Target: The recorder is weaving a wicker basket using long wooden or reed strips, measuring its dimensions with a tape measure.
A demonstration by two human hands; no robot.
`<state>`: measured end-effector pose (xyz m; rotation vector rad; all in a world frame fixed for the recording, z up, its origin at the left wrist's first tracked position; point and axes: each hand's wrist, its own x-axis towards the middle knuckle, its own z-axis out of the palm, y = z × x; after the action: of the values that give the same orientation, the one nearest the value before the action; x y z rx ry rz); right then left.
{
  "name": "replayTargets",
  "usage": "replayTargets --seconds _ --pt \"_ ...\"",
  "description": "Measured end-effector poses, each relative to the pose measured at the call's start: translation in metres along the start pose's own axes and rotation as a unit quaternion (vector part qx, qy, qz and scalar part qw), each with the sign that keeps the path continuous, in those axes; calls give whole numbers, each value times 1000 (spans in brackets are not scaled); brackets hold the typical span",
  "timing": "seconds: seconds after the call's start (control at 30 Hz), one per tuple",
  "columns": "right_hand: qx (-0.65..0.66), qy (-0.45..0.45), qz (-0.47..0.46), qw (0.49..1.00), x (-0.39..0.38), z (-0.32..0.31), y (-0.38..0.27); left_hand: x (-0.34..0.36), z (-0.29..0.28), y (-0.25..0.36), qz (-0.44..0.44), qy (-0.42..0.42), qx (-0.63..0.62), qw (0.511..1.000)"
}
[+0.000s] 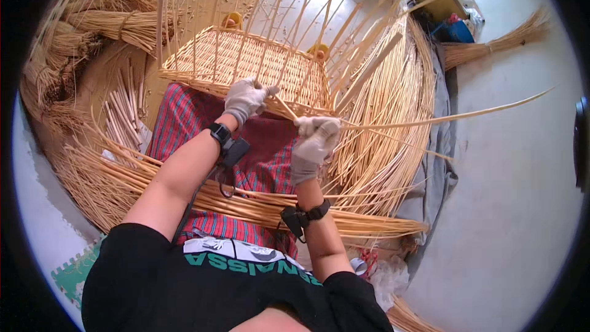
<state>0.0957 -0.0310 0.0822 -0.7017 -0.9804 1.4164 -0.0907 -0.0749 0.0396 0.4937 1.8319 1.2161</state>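
A woven wicker basket base [239, 58], with tall stakes standing up along its sides, rests tilted in front of me above a red plaid cloth [184, 120]. At its near edge, my left hand [247, 98], in a pale work glove, is closed around a willow rod by the rim. My right hand [316, 141], gloved too, is closed on a willow rod [442, 120] close to the basket's near right corner. The long end of that rod sweeps out to the right. A short stretch of rod [286, 108] spans the gap between my hands.
A bundle of long rods [246, 206] lies across my lap. Loose rods [381, 141] fan out at the right on grey cloth [439, 172]. Tied bundles [117, 27] are stacked at the left, near short thick sticks [126, 107]. A blue container [458, 29] stands at the far right.
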Motion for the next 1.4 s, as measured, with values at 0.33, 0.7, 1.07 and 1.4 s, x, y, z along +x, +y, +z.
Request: replayTargets --seconds 0.33,0.7,1.07,1.4 --pt "-49 69 150 985 51 -108 -17 -11 55 37 58 -159 204 964" --pt "-467 -234 -175 834 133 2 -40 -10 58 26 104 -141 176 969" --pt "-352 23 -290 890 147 40 13 22 64 16 123 -69 268 953" --pt "29 75 -52 995 70 -67 7 10 66 29 -50 -158 -30 986"
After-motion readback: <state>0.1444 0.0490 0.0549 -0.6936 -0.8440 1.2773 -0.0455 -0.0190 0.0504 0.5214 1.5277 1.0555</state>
